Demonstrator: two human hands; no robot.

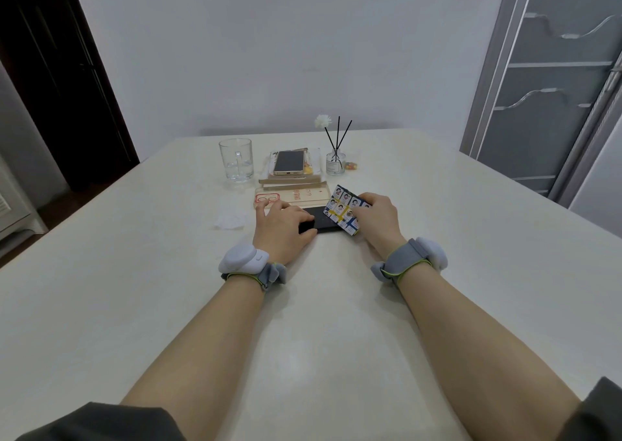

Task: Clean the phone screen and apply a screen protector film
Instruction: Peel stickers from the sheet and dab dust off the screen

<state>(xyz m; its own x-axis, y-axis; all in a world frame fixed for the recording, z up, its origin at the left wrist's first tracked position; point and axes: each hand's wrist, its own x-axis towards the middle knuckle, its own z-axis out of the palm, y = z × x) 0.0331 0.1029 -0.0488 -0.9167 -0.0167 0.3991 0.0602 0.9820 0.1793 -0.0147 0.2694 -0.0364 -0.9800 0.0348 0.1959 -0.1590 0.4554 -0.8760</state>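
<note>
A black phone lies flat on the white table, screen up. My left hand presses on its left end, thumb along the near edge and fingers over the top. My right hand holds a printed card with small pictures and yellow and blue bands, tilted with its lower edge on the right part of the phone's screen. Behind the phone lies a clear screen protector package with red print. A crumpled white wipe rests to the left of my left hand.
A second, gold-edged phone lies on a stack of books at the back. A glass mug stands left of the stack. A reed diffuser bottle stands to the right, small candies beside it.
</note>
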